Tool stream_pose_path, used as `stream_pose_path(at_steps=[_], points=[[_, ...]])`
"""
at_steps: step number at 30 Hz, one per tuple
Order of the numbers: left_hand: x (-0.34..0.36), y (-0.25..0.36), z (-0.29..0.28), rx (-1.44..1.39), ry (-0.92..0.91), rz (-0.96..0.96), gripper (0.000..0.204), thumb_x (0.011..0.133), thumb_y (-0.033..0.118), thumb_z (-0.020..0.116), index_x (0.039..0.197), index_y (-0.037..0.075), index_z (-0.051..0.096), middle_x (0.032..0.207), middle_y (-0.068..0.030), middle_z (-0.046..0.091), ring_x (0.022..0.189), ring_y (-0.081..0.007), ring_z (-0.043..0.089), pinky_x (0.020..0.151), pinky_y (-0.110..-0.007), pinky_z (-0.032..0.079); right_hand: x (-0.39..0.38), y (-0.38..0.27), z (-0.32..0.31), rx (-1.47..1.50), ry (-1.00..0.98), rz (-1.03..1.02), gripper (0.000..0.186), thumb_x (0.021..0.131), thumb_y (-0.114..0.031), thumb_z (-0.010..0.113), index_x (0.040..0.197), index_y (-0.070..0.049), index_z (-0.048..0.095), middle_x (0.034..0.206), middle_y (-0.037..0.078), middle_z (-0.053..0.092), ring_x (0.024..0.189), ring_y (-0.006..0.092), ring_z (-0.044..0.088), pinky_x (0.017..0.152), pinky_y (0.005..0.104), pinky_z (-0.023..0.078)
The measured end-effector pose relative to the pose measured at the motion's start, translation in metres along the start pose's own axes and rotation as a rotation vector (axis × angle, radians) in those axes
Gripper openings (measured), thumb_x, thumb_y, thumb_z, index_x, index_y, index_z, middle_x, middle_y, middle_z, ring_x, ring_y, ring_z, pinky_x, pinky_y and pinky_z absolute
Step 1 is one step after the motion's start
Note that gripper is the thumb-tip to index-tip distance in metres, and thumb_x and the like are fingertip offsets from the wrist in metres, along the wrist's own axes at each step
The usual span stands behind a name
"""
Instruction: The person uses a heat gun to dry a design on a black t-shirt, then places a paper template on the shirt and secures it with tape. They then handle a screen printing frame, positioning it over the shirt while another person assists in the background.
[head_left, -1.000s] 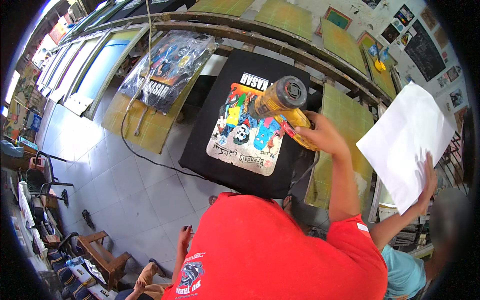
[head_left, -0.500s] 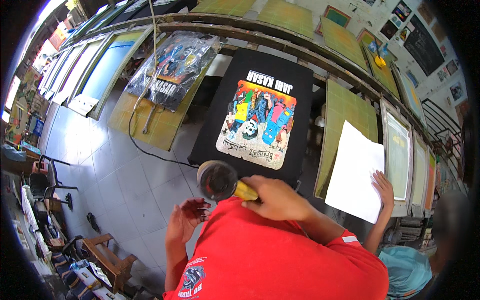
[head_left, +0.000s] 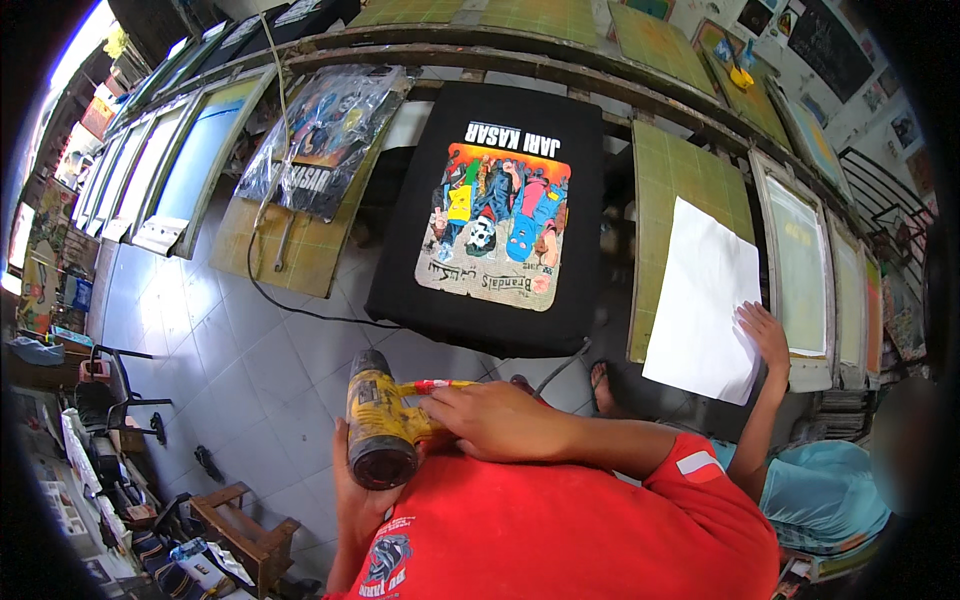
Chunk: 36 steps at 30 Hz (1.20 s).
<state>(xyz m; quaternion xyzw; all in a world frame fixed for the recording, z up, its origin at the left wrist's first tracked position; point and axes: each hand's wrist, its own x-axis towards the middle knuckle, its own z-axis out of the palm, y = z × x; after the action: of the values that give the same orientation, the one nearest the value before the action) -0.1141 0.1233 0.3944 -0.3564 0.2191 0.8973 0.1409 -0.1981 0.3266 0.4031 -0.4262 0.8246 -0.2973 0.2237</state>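
Note:
A yellow and black heat gun (head_left: 376, 415) is in front of my chest, its barrel crosswise to the handle. My right hand (head_left: 500, 418) grips its handle, and my left hand (head_left: 357, 495) cups the body from the left and below, its fingers mostly hidden behind it. Beyond the gun, a black T-shirt (head_left: 400, 240) is stretched flat over a board. On it is a colourful printed picture (head_left: 497, 230) of several cartoon figures, upside down from here, with white lettering above.
On the right, another person's hand (head_left: 764, 335) rests on a white sheet (head_left: 702, 300) on a green board (head_left: 690, 165). A plastic-covered printed shirt (head_left: 318, 140) lies at the left. A dark cord (head_left: 300, 314) hangs near it. A wooden stool (head_left: 240, 535) stands lower left.
The heat gun has turned and moved left and down toward my chest. My left hand, empty and apart before, is now against its body. The other person's hand stays on the sheet.

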Motion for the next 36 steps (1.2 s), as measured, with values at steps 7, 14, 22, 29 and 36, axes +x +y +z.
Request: stream_pose_path(at_steps=[7, 14, 22, 29, 36], points=[[-0.015, -0.030, -0.012, -0.025, 0.106, 0.034, 0.068, 0.089, 0.058, 0.041, 0.128, 0.003, 0.044, 0.118, -0.0188, 0.054, 0.103, -0.0324, 0.056, 0.080, -0.045, 0.050, -0.019, 0.013, 0.020, 0.093, -0.026, -0.052, 0.050, 0.073, -0.025, 0.067, 0.114, -0.001, 0.049, 0.107, 0.018, 0.057, 0.095, 0.0345, 0.060, 0.083, 0.0447, 0.047], [-0.034, -0.048, -0.028, 0.121, 0.117, 0.139, 0.068, 0.090, 0.056, 0.039, 0.129, 0.002, 0.041, 0.119, -0.0185, 0.054, 0.105, -0.0323, 0.057, 0.084, -0.048, 0.050, -0.028, 0.029, 0.031, 0.335, -0.244, -0.047, 0.059, 0.076, -0.042, 0.065, 0.118, -0.003, 0.052, 0.105, 0.018, 0.060, 0.098, 0.0343, 0.059, 0.097, 0.0497, 0.037], [-0.036, -0.023, -0.040, 0.116, 0.036, 0.073, 0.060, 0.092, 0.050, 0.043, 0.128, 0.003, 0.043, 0.119, -0.0168, 0.055, 0.104, -0.0288, 0.059, 0.086, -0.043, 0.051, -0.030, 0.005, 0.050, 0.310, -0.042, 0.094, 0.054, 0.072, -0.043, 0.068, 0.106, -0.003, 0.058, 0.095, 0.017, 0.062, 0.090, 0.0343, 0.060, 0.075, 0.0446, 0.047], [-0.032, 0.061, -0.092, 0.274, -0.061, 0.086, 0.056, 0.092, 0.048, 0.044, 0.126, 0.004, 0.045, 0.118, -0.0147, 0.056, 0.103, -0.0283, 0.059, 0.084, -0.044, 0.052, 0.027, -0.060, 0.078, 0.231, 0.064, 0.249, 0.050, 0.072, -0.041, 0.069, 0.101, -0.001, 0.058, 0.094, 0.016, 0.061, 0.089, 0.0331, 0.061, 0.075, 0.0433, 0.047], [-0.010, 0.130, -0.138, 0.293, -0.183, -0.058, 0.057, 0.086, 0.043, 0.052, 0.123, 0.000, 0.047, 0.111, -0.0187, 0.059, 0.094, -0.0301, 0.063, 0.081, -0.044, 0.053, 0.079, -0.105, 0.117, 0.163, 0.215, 0.315, 0.052, 0.073, -0.041, 0.069, 0.103, -0.001, 0.056, 0.098, 0.014, 0.060, 0.093, 0.0320, 0.060, 0.077, 0.0424, 0.047]])
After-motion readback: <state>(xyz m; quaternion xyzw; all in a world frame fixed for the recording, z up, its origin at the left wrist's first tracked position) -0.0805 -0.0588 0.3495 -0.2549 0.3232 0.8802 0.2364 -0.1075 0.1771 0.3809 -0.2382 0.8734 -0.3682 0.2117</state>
